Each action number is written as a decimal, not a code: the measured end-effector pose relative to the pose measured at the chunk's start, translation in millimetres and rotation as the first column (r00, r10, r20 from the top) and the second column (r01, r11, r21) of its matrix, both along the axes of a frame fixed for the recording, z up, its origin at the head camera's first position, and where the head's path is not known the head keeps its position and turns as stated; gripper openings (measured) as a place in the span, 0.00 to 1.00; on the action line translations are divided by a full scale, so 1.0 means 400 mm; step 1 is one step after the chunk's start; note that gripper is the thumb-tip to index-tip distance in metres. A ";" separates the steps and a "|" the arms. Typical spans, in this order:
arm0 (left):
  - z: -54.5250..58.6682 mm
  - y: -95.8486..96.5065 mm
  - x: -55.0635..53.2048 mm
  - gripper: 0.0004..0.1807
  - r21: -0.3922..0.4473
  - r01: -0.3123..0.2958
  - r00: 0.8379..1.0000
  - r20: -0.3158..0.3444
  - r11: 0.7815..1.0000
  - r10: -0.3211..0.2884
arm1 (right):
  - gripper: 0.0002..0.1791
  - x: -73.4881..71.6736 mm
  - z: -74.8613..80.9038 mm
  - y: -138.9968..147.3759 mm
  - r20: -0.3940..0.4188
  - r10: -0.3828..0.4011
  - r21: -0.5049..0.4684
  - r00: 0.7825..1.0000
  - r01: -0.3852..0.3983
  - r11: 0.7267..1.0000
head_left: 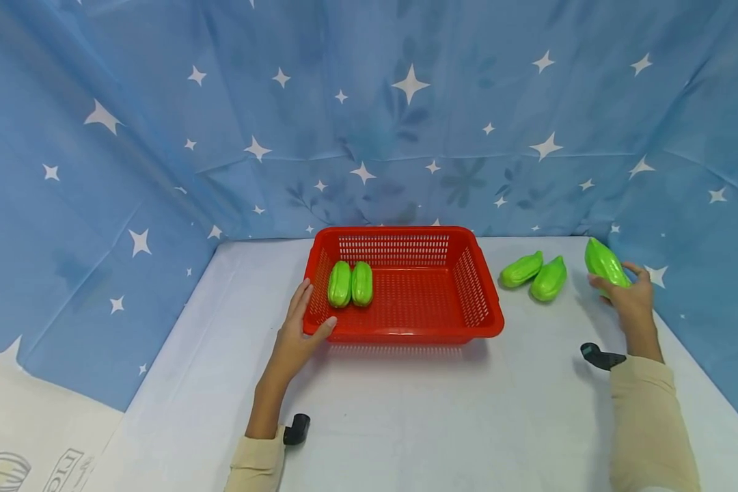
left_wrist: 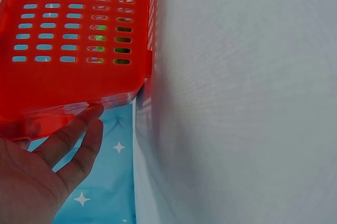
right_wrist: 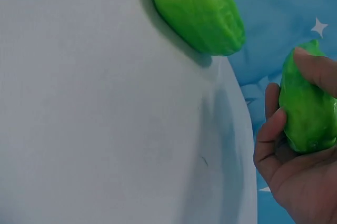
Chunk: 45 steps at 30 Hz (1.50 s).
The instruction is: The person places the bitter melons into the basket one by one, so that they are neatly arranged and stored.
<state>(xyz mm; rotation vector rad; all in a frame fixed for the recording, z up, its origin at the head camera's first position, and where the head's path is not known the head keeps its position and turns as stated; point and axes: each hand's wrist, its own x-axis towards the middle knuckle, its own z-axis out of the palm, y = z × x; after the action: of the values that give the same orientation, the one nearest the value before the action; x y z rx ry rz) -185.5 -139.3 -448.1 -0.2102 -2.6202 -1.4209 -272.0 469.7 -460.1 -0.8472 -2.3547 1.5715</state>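
Note:
My right hand grips a glossy green ridged fruit with a pointed tip, above the table's right edge. In the right wrist view, the thumb and curled fingers lie around this fruit. My left hand rests at the near left corner of a red plastic basket, its fingers extended along the left side and the thumb over the front rim. The left wrist view shows straight fingertips at the basket's outer wall. Inside the basket, two similar green fruits lie side by side at the left.
Two more green fruits, one farther left and one nearer, lie on the white tabletop right of the basket. A blue star-patterned cloth hangs behind and along both sides.

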 end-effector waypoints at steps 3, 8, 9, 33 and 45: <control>-0.001 0.000 0.000 0.47 0.003 0.003 1.000 -0.001 1.000 -0.003 | 0.55 0.007 0.013 -0.011 -0.033 0.012 -0.082 0.999 -0.015 0.997; -0.006 -0.001 0.000 0.48 0.005 0.002 1.000 -0.002 1.000 -0.002 | 0.56 0.025 0.035 -0.035 -0.198 0.010 -0.351 0.980 -0.080 0.933; -0.007 -0.001 0.001 0.48 0.004 0.003 1.000 -0.003 1.000 -0.003 | 0.55 0.026 0.035 -0.036 -0.231 0.017 -0.391 0.973 -0.109 0.914; 0.004 -0.002 0.003 0.48 0.002 0.006 1.000 0.001 1.000 -0.006 | 0.29 0.030 0.110 -0.134 -0.521 0.144 -0.607 0.841 -0.484 0.631; 0.001 -0.003 0.001 0.48 -0.005 0.004 1.000 0.001 1.000 -0.004 | 0.35 -0.005 0.151 -0.187 -0.528 0.201 -0.665 0.825 -0.549 0.506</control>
<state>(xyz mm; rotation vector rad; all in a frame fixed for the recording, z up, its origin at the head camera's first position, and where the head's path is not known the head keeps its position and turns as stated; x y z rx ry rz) -185.1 -140.5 -447.8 -0.2148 -2.6260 -1.4164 -274.1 394.9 -399.6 -0.0105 -1.5187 2.7734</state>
